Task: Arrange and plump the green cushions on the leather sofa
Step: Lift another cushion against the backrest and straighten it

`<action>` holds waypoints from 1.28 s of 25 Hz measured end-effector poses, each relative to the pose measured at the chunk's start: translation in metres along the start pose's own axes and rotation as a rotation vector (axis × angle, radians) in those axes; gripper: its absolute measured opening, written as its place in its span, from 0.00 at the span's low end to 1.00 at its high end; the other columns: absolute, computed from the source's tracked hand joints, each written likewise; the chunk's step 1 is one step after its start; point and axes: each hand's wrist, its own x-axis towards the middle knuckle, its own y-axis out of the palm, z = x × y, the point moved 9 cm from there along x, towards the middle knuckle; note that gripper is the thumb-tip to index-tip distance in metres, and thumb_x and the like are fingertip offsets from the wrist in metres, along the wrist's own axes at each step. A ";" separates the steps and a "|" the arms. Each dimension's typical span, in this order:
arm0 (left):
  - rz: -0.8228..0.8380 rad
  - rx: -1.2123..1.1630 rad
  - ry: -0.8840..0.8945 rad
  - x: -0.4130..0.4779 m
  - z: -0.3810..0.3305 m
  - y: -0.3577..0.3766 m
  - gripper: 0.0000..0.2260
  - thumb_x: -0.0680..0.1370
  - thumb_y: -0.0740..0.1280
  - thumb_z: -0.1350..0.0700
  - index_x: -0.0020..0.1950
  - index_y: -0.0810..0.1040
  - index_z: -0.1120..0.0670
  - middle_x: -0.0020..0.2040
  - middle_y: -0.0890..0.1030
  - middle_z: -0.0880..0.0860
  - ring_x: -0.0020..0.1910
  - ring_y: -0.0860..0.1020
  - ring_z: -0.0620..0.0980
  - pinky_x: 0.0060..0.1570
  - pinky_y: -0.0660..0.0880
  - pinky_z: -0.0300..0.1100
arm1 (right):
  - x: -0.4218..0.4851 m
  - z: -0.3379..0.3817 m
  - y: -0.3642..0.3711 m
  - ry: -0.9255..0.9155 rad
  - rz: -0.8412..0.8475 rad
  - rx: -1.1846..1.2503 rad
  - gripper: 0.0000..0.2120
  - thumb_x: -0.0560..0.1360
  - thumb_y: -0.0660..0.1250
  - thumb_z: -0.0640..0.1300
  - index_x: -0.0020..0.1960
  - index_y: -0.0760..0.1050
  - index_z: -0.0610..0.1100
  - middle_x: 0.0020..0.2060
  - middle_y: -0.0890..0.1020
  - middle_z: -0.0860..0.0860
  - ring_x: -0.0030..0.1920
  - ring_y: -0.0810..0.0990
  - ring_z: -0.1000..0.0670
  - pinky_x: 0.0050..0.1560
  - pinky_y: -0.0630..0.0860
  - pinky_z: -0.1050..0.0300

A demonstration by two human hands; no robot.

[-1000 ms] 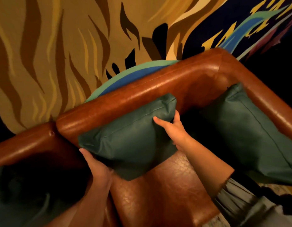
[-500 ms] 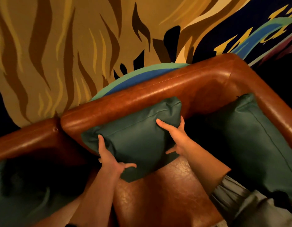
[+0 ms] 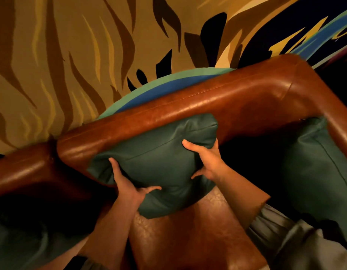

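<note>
- Green cushion [image 3: 161,162] leans against the backrest [image 3: 188,112] of the leather sofa [image 3: 198,236], its lower corner resting on the seat near the back edge, top edge tucked just under the backrest's rounded top.
- Left hand [image 3: 127,184] grips the cushion's lower left side: fingers run up along the edge, thumb spread across the front face. Closed on the cushion.
- Right hand [image 3: 205,158] clamps the right side below the upper right corner, thumb pressing into the front, fingers wrapped behind. Cushion sits squeezed between the two hands, bulging in the middle.
- Versus half a second ago: the hands press closer in from both sides, the cushion looks rounder and fuller, and its top corner sits higher against the backrest. A second ago the left hand was under the cushion's lower left corner.
- Second green cushion [image 3: 320,166] stands in the sofa's right corner, leaning on the armrest [image 3: 340,121], well apart from the held one.
- Dark, indistinct greenish shape at the lower left; cannot tell what it is.
- Patterned carpet [image 3: 61,65] lies behind the sofa.
</note>
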 end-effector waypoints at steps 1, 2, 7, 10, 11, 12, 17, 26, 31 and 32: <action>0.006 0.001 0.005 0.003 0.000 0.001 0.45 0.62 0.65 0.21 0.75 0.69 0.41 0.78 0.68 0.52 0.76 0.63 0.69 0.54 0.58 0.89 | 0.003 0.000 0.001 -0.005 -0.013 0.003 0.53 0.54 0.89 0.50 0.72 0.66 0.67 0.64 0.80 0.61 0.66 0.77 0.43 0.43 0.70 0.11; 0.008 0.005 0.012 0.005 0.000 0.002 0.45 0.63 0.64 0.21 0.75 0.69 0.41 0.78 0.68 0.53 0.76 0.63 0.69 0.53 0.58 0.88 | 0.005 0.000 0.002 -0.010 -0.022 0.011 0.52 0.54 0.89 0.49 0.71 0.67 0.65 0.63 0.81 0.60 0.65 0.77 0.43 0.43 0.71 0.11; 0.029 0.041 0.035 0.018 0.001 0.007 0.40 0.66 0.62 0.22 0.73 0.71 0.41 0.76 0.71 0.52 0.74 0.67 0.67 0.43 0.71 0.80 | 0.015 0.001 0.007 -0.005 -0.011 0.015 0.47 0.55 0.89 0.47 0.67 0.69 0.64 0.60 0.83 0.60 0.62 0.80 0.45 0.46 0.74 0.14; 0.050 0.052 0.032 0.021 0.001 0.008 0.40 0.66 0.63 0.22 0.73 0.73 0.41 0.76 0.72 0.52 0.73 0.68 0.67 0.39 0.73 0.78 | 0.016 0.002 0.007 -0.008 0.000 0.014 0.45 0.57 0.88 0.47 0.66 0.69 0.63 0.59 0.83 0.60 0.60 0.81 0.47 0.47 0.76 0.17; 0.052 0.064 0.021 0.020 0.001 0.008 0.41 0.65 0.64 0.21 0.73 0.72 0.41 0.76 0.71 0.52 0.73 0.68 0.68 0.40 0.72 0.79 | 0.015 0.002 0.007 -0.010 0.007 0.012 0.45 0.57 0.88 0.47 0.66 0.69 0.63 0.59 0.83 0.60 0.60 0.81 0.47 0.46 0.76 0.17; 0.051 0.080 0.004 0.019 0.002 0.006 0.43 0.63 0.65 0.21 0.74 0.72 0.41 0.77 0.71 0.53 0.74 0.67 0.68 0.42 0.71 0.81 | 0.014 0.001 0.006 -0.011 0.009 0.010 0.46 0.56 0.89 0.48 0.66 0.69 0.63 0.60 0.83 0.60 0.61 0.81 0.46 0.46 0.76 0.17; 0.028 0.292 -0.107 -0.005 -0.006 -0.013 0.50 0.59 0.69 0.21 0.77 0.66 0.42 0.80 0.66 0.52 0.78 0.60 0.68 0.56 0.60 0.85 | -0.008 0.010 0.008 -0.011 0.021 0.002 0.48 0.56 0.89 0.49 0.70 0.68 0.63 0.67 0.79 0.57 0.68 0.76 0.39 0.56 0.66 0.11; -0.159 0.238 0.228 -0.034 -0.042 -0.030 0.49 0.55 0.82 0.35 0.73 0.64 0.36 0.75 0.69 0.48 0.71 0.70 0.65 0.40 0.67 0.86 | -0.031 0.011 -0.003 -0.029 0.054 -0.006 0.42 0.61 0.87 0.51 0.68 0.68 0.57 0.59 0.79 0.56 0.61 0.77 0.43 0.62 0.72 0.28; -0.155 0.142 0.294 -0.034 -0.027 -0.052 0.41 0.58 0.82 0.38 0.69 0.71 0.37 0.71 0.75 0.47 0.67 0.75 0.61 0.45 0.71 0.82 | -0.040 0.003 -0.018 -0.089 0.067 -0.012 0.43 0.58 0.87 0.54 0.67 0.69 0.57 0.62 0.80 0.57 0.64 0.78 0.45 0.62 0.74 0.23; -0.144 0.129 0.309 -0.034 -0.027 -0.053 0.40 0.58 0.82 0.38 0.68 0.72 0.37 0.70 0.76 0.47 0.66 0.75 0.61 0.45 0.70 0.82 | -0.042 0.002 -0.019 -0.098 0.071 -0.008 0.44 0.57 0.87 0.55 0.67 0.69 0.58 0.62 0.80 0.57 0.64 0.78 0.45 0.62 0.74 0.23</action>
